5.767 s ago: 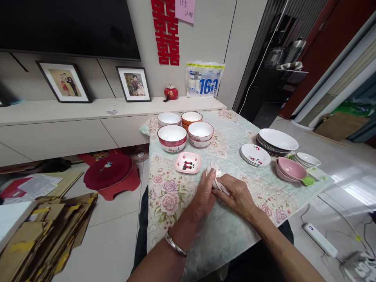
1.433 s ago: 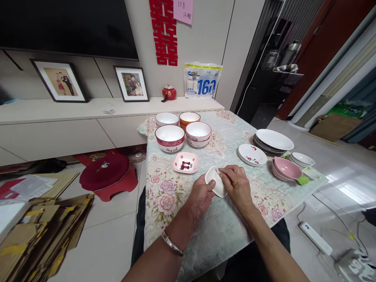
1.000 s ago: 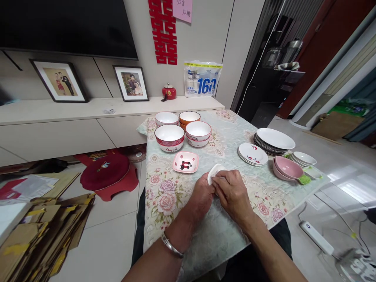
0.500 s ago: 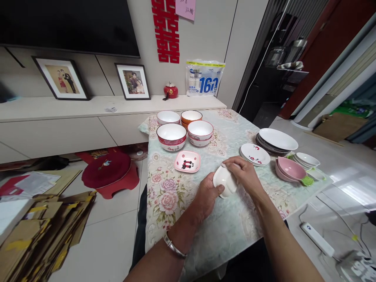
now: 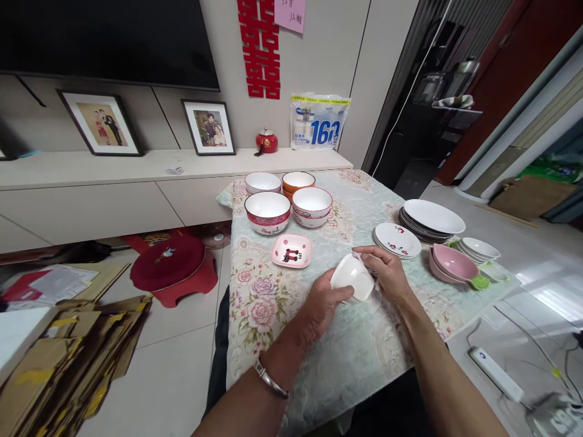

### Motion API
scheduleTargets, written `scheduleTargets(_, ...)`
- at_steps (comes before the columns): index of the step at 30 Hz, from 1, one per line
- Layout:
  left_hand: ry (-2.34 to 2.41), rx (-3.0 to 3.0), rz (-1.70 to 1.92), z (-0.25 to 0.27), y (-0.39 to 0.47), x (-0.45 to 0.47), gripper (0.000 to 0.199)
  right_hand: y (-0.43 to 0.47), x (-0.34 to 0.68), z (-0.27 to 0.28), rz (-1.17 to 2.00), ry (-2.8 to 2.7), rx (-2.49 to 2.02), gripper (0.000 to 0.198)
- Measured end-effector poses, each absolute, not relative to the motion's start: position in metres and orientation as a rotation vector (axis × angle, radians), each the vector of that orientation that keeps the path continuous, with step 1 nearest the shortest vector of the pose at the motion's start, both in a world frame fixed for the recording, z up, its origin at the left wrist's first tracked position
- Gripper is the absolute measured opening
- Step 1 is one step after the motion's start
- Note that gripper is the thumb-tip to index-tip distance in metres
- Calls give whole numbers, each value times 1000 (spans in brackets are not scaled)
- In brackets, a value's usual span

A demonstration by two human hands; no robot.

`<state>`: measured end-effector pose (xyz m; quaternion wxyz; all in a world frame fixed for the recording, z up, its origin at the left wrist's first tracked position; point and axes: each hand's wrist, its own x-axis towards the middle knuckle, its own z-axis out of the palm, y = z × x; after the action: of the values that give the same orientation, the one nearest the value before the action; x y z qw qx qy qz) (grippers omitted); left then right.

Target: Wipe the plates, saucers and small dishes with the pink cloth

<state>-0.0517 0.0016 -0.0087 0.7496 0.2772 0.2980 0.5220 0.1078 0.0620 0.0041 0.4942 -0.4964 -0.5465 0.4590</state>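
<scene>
Above the near part of the table, a small white dish [image 5: 357, 283] is tilted with its glossy underside facing me. My left hand [image 5: 325, 301] grips its left edge, the thumb lying across the underside. On the far right edge, the fingers of my right hand [image 5: 385, 270] are pinched at the rim; their tips are partly hidden. A pink-rimmed dish with a cat picture [image 5: 292, 251] lies just beyond my left hand. Flower-patterned small plates [image 5: 397, 238] are stacked beyond my right hand.
Stacked bowls [image 5: 268, 209] stand at the table's back left. To the right are large white plates [image 5: 435, 216], pink bowls [image 5: 453, 263] and small white bowls [image 5: 480, 247]. A red stool [image 5: 168, 261] and flattened cardboard [image 5: 59, 364] are on the floor at left.
The white dish has turned slightly in my hands, showing more of its underside. My right hand has shifted a little rightward along its edge. The view has moved slightly.
</scene>
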Motion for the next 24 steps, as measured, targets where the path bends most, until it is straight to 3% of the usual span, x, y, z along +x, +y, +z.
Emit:
scheduleTargets(6,587,735,1151,-12,4,-60,36,55,101,33,600,-1948,-935,21)
scheduleTargets(15,627,954,1189,-12,2,-64,42,35,83,38,139,-2311,-870,24)
scheduleTargets(24,643,727,1215,-19,4,-56,45,44,97,4,616,-1643,-1218,28)
